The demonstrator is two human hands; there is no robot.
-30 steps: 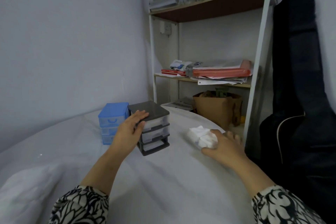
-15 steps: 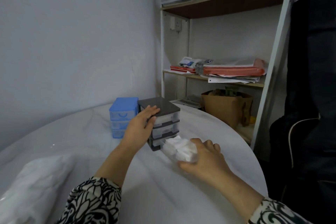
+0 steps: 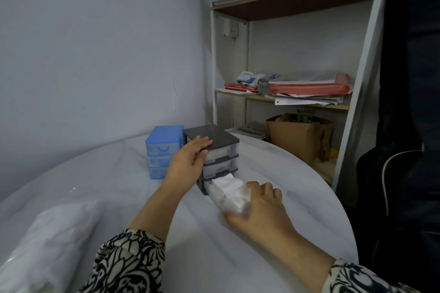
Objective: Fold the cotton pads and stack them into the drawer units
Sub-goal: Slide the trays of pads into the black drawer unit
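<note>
A dark grey three-drawer unit stands on the round white table, and a blue drawer unit sits just to its left. My left hand holds the grey unit's top left corner, fingers over the lid and thumb against the front. My right hand grips a clear drawer packed with white folded cotton pads. The drawer's far end sits in the grey unit's bottom slot, while most of it sticks out toward me. The two upper grey drawers are pushed in.
A white plastic bag lies on the table at the lower left. Behind the table stands a shelf with papers and a brown paper bag. A black guitar bag leans at the right, by the table's edge.
My right hand has carried the pad-filled drawer from the table's right edge to the grey unit, and its end is now in the bottom slot. My left hand stayed on the unit.
</note>
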